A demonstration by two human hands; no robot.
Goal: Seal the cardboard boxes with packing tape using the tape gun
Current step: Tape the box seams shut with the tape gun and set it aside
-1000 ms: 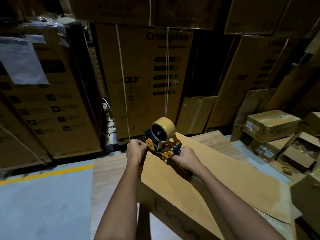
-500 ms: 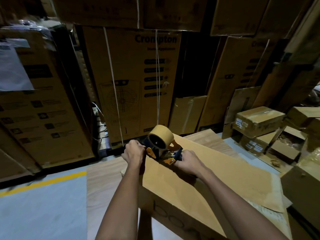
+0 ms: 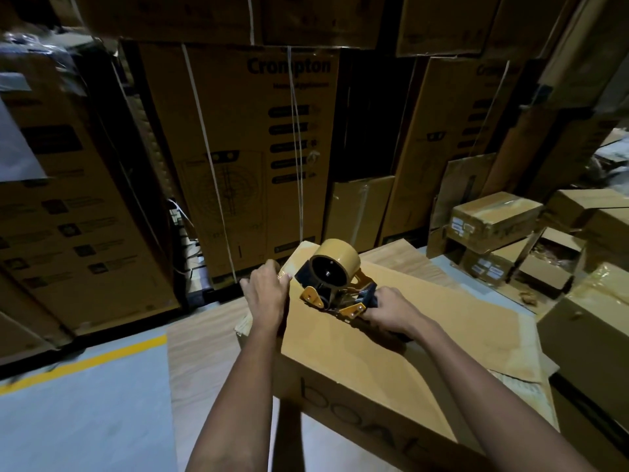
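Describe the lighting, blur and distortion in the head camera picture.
Head view: dim warehouse light, with deep shadow between the stacked cartons; motion blur smears the left edge and the Crompton carton print; wide-angle lens bows the carton edges outward; the tape gun, left hand and right hand on the cardboard box are the sharpest; a faint sheen shows on the tape roll.

Dim warehouse: tall stacked Crompton cartons (image 3: 258,158) fill the upper frame, grey floor (image 3: 85,413) with a yellow line (image 3: 85,362) lower left, small boxes (image 3: 493,216) at right
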